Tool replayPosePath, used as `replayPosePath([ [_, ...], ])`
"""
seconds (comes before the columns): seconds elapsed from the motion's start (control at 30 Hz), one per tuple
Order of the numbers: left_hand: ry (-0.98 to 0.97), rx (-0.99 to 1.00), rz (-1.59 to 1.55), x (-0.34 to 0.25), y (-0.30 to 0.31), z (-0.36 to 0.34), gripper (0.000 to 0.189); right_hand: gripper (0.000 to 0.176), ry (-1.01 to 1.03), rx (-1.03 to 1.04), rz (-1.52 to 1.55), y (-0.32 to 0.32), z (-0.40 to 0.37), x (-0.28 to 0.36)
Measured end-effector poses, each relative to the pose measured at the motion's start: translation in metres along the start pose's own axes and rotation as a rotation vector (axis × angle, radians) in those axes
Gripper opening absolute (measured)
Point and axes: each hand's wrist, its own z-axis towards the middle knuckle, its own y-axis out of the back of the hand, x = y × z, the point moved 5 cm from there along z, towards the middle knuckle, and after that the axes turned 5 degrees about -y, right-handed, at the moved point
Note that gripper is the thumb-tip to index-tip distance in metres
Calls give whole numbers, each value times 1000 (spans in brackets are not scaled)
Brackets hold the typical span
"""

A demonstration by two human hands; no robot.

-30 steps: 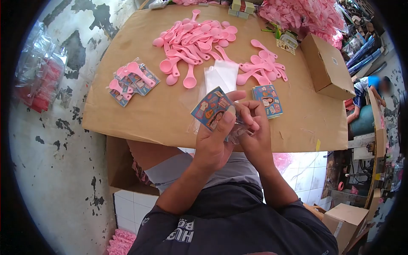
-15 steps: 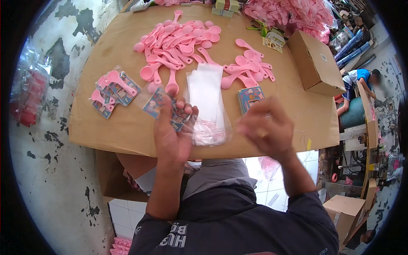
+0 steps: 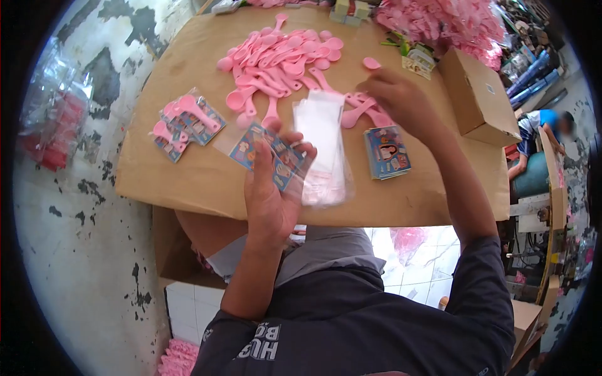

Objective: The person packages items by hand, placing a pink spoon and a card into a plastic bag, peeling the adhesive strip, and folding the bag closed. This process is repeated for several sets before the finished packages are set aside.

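Observation:
My left hand point(image 3: 276, 194) is closed on a clear plastic bag with a blue printed card point(image 3: 258, 149) inside, held tilted over the table's near side. My right hand point(image 3: 398, 97) reaches over the small group of pink measuring spoons point(image 3: 356, 116). It covers the handle of a single pink spoon point(image 3: 371, 63), whose bowl shows beyond the fingers. Whether the fingers grip that spoon is hidden. Between my hands lies a stack of clear plastic bags point(image 3: 323, 147). A stack of blue cards point(image 3: 387, 152) sits to its right.
A large heap of pink spoons point(image 3: 282, 53) lies at the table's far middle. Bagged cards with spoons point(image 3: 191, 119) rest on the left. A cardboard box point(image 3: 480, 94) stands at right, near bulky pink packages point(image 3: 439, 25). Another person point(image 3: 533, 122) is farther right.
My right hand has moved up and away from near the card stack to the small spoon group. My left hand still holds the bagged card, now turned more into view. The camera view has shifted slightly.

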Motion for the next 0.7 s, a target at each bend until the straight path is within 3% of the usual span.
replayPosePath([
  [0.1, -177, -54, -49, -12, 6, 6, 54, 16, -115, -341, 207, 44, -21, 27],
  [0.2, -290, -114, -59, -17, 9, 14, 54, 9, -205, -479, 280, 58, -60, 50],
  [0.27, -343, -62, -129, -16, 7, 18, 49, 9, -521, -596, 941, 41, -96, 54],
  [0.3, -334, -67, -125, -14, 7, 18, 49, 9, -533, -596, 943, 36, -107, 65],
  [0.4, -362, -26, -83, -13, 1, 18, 53, 12, -819, -543, 1165, -1, -132, 86],
  [0.6, -329, 39, 50, 0, -13, 9, 57, 13, -847, -541, 1446, -45, -117, 117],
  [0.7, -285, 7, -26, 7, -12, 9, 58, 19, -771, -373, 1541, -54, -103, 126],
])
